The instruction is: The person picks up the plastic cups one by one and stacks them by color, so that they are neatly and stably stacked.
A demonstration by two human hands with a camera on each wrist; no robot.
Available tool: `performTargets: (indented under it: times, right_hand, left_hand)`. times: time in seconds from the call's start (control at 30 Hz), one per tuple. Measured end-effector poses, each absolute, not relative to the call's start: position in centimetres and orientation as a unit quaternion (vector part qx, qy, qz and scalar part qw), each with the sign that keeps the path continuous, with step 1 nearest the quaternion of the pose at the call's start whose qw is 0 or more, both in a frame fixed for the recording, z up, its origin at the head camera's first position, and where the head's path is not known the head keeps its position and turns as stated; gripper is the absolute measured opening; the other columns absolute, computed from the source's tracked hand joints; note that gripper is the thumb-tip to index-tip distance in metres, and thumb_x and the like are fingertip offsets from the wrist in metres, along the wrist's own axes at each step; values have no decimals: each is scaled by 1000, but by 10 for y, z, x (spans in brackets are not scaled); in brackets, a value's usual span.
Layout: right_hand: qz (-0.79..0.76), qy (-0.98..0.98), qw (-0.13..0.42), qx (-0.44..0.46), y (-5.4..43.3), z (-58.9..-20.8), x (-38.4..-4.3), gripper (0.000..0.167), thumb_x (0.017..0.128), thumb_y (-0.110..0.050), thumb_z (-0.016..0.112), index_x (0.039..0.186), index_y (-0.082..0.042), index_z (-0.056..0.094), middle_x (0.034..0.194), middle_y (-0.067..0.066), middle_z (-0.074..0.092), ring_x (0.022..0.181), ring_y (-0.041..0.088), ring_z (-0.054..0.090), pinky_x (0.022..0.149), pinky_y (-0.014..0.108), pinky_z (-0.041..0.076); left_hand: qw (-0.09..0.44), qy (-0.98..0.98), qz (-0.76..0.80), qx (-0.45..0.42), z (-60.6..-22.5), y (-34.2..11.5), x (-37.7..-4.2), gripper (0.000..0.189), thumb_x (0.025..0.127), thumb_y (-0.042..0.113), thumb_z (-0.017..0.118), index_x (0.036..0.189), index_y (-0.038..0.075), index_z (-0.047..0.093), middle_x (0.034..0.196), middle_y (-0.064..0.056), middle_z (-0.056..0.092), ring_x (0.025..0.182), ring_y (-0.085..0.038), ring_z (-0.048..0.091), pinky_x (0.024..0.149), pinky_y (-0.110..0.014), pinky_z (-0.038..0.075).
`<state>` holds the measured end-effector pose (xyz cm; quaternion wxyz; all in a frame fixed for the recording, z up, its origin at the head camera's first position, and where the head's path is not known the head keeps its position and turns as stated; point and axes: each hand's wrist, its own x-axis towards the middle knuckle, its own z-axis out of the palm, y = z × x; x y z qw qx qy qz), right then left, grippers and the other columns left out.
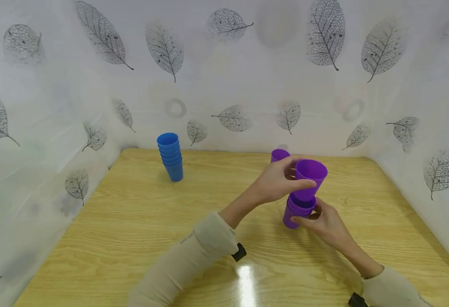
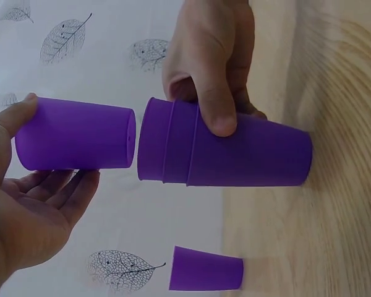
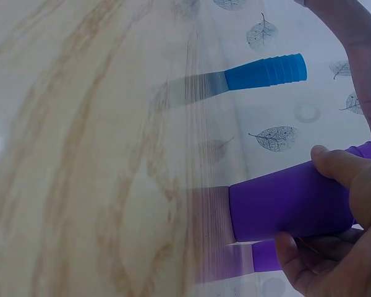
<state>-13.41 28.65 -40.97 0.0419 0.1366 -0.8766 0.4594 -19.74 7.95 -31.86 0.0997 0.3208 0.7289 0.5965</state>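
Observation:
My left hand (image 1: 276, 181) grips a single purple cup (image 2: 80, 135) by its sides, thumb on the near side. The cup is upright, its base just above the mouth of a stack of purple cups (image 2: 253, 151); the left wrist view shows a narrow gap between them. That stack, showing 3 rims, stands on the table, and my right hand (image 1: 329, 224) holds it with thumb and fingers round its sides. Behind my left hand another purple cup (image 1: 280, 155) stands upright on the table, partly hidden in the head view.
A tall stack of nested blue cups (image 1: 172, 157) stands toward the back left of the wooden table (image 1: 132, 230). A white curtain (image 1: 224, 76) with leaf prints rises behind the table and along both sides.

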Motion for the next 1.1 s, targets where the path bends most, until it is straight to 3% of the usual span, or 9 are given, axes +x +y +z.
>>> performTargets:
  times: [0.6, 0.87, 1.1]
  right_hand:
    - [454, -880, 38, 132, 286, -408, -133, 58, 88, -16, 84, 136, 2, 56, 118, 17, 71, 96, 16, 69, 77, 27, 60]
    - [451, -883, 42, 126, 287, -409, -134, 62, 87, -16, 85, 138, 2, 55, 119, 18, 70, 97, 14, 68, 78, 26, 60]
    - [453, -882, 40, 124, 286, -409, -135, 64, 86, -17, 86, 139, 4, 54, 117, 18, 71, 97, 17, 68, 79, 26, 59]
  left_hand:
    - [123, 739, 572, 336, -329, 84, -191, 64, 91, 20, 83, 146, 6, 54, 118, 1, 70, 103, -4, 66, 88, -17, 54]
    - [120, 743, 564, 340, -337, 84, -193, 69, 94, 22, 80, 153, 7, 48, 148, -7, 58, 134, -14, 55, 107, -24, 46]
    - [78, 749, 585, 301, -343, 81, -198, 57, 96, 25, 75, 147, 7, 56, 139, -6, 64, 124, -11, 61, 101, -23, 51]
